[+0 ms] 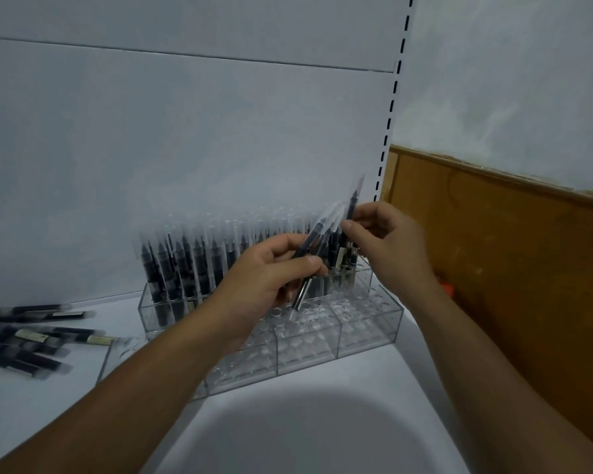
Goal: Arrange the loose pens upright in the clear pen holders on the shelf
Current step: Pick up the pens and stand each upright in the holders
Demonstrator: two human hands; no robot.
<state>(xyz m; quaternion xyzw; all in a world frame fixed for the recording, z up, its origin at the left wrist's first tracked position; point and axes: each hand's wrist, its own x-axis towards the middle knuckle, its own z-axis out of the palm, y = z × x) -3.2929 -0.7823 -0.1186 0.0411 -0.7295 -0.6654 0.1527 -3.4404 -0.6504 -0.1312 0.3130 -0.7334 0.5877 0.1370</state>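
Observation:
A clear pen holder point(367, 331) with rows of round holes stands on the white shelf. Its back rows hold several dark pens point(185, 265) upright in clear sleeves. My left hand point(271, 275) grips a small bundle of pens point(310, 254), tilted, above the holder's middle. My right hand point(387, 241) pinches a single pen point(351, 206) near its upper part, held almost upright over the holder's back right corner. Loose pens point(31, 340) lie in a heap on the shelf at the left.
The white shelf back panel point(185, 148) rises right behind the holder. A slotted upright point(389, 114) runs down at the right. Beyond it is a brown wooden board point(510, 251). A small orange object point(446, 289) shows behind my right wrist.

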